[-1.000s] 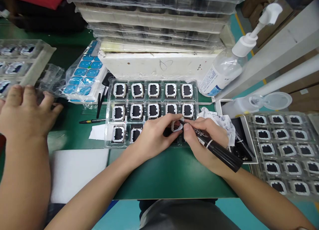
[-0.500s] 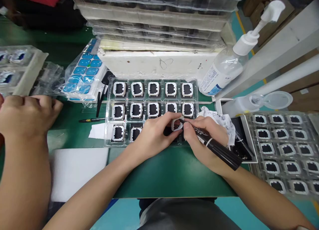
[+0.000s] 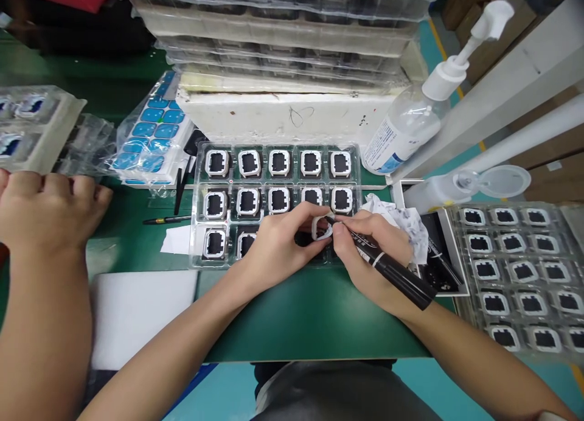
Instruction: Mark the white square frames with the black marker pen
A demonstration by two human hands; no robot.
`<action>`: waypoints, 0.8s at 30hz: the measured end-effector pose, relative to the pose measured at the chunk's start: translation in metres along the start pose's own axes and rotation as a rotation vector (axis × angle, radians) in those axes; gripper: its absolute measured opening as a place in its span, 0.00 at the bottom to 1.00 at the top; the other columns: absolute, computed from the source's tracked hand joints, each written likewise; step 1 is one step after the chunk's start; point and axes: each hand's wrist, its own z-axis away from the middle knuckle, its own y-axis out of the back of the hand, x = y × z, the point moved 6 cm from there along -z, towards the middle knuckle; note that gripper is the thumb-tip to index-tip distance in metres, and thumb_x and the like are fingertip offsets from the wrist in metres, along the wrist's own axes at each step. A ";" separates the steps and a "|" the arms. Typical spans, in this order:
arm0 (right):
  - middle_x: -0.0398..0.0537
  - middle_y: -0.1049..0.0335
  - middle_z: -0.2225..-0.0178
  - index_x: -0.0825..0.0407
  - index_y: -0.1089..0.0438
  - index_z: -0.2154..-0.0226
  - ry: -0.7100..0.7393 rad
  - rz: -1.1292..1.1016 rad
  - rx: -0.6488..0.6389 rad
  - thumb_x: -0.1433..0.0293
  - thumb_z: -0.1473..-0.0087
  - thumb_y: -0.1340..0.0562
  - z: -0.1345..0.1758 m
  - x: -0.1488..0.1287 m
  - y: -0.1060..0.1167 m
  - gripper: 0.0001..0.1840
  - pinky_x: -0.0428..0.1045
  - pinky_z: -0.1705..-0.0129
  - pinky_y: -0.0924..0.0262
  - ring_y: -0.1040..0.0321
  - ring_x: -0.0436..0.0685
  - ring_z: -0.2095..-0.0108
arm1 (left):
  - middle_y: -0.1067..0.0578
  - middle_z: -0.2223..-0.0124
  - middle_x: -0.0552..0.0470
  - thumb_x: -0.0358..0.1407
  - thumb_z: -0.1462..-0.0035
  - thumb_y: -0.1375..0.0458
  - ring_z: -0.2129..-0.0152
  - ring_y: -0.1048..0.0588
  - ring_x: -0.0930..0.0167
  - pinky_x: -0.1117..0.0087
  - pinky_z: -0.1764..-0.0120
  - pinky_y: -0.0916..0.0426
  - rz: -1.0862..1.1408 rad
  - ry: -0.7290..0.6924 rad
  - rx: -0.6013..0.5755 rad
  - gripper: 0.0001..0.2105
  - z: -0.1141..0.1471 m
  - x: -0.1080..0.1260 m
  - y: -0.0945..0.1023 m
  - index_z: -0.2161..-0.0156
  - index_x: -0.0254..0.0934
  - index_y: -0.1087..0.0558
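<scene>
The left hand (image 3: 283, 241) pinches a white rounded-square frame (image 3: 314, 227) over the near row of a clear plastic tray (image 3: 198, 196) on the green bench (image 3: 319, 317); the grip of the right hand (image 3: 358, 272) pinches a thick black marker (image 3: 401, 278), its tip at the frame's edge.

Note green counter (image 3: 319, 323) spanning the middle of the view, smooth, with soft glare toward the front edge. Below, see turquoise floor (image 3: 216, 390), showing again at upper right with a yellow line (image 3: 438, 41) across it. At right, observe a broad pale-grey beam (image 3: 506, 89) slanting toward the upper corner, with a thinner white pipe (image 3: 533, 134) beside it. Beyond both, find brown cardboard boxes (image 3: 566, 184). Record light as bright and diffuse; at upper left, darker.
</scene>
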 end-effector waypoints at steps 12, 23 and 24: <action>0.42 0.20 0.67 0.47 0.28 0.60 0.206 0.247 0.083 0.77 0.39 0.30 0.011 -0.009 -0.008 0.11 0.49 0.65 0.20 0.18 0.56 0.66 | 0.17 0.64 0.56 0.27 0.37 0.35 0.71 0.18 0.74 0.76 0.69 0.25 -0.017 -0.003 0.009 0.13 -0.001 0.004 0.002 0.49 0.38 0.24; 0.43 0.20 0.67 0.48 0.28 0.63 0.075 0.084 0.014 0.79 0.38 0.33 0.002 -0.008 -0.001 0.10 0.48 0.68 0.25 0.20 0.54 0.68 | 0.17 0.65 0.58 0.30 0.37 0.34 0.72 0.18 0.75 0.77 0.69 0.24 -0.047 -0.003 0.017 0.12 0.000 0.005 -0.001 0.49 0.39 0.25; 0.43 0.20 0.67 0.48 0.28 0.63 0.077 0.095 0.016 0.79 0.37 0.33 0.003 -0.008 -0.001 0.09 0.48 0.69 0.26 0.21 0.53 0.69 | 0.17 0.64 0.57 0.30 0.38 0.34 0.71 0.18 0.74 0.76 0.68 0.23 -0.026 0.014 0.012 0.13 0.000 0.003 -0.001 0.49 0.39 0.25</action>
